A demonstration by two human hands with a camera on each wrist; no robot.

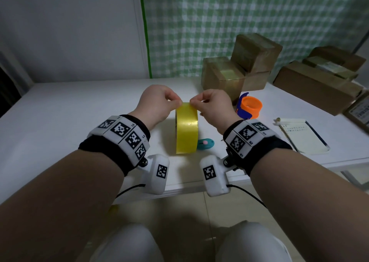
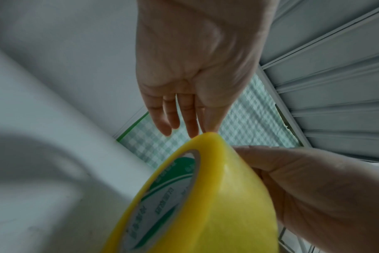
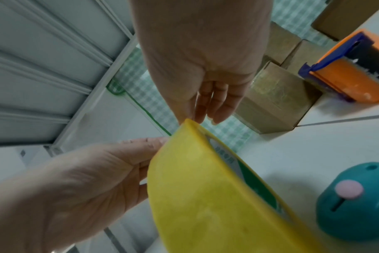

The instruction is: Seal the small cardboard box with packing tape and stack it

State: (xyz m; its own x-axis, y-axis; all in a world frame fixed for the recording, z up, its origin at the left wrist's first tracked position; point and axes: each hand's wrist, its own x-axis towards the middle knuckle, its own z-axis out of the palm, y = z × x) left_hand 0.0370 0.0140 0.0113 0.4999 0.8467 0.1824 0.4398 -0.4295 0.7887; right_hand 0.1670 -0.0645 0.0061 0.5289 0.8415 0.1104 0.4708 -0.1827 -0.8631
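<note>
A yellow packing tape roll stands on its edge on the white table. My left hand pinches the roll's top rim from the left, and my right hand pinches it from the right. In the left wrist view my left hand touches the top of the roll with its fingertips, and the right thumb presses its side. The right wrist view shows the right hand at the roll's top. Small taped cardboard boxes are stacked at the back right.
An orange and blue tape dispenser sits right of my right hand. A teal cutter lies beside the roll's base. A notepad lies to the right, with larger flat boxes behind it. A green checked curtain hangs at the back.
</note>
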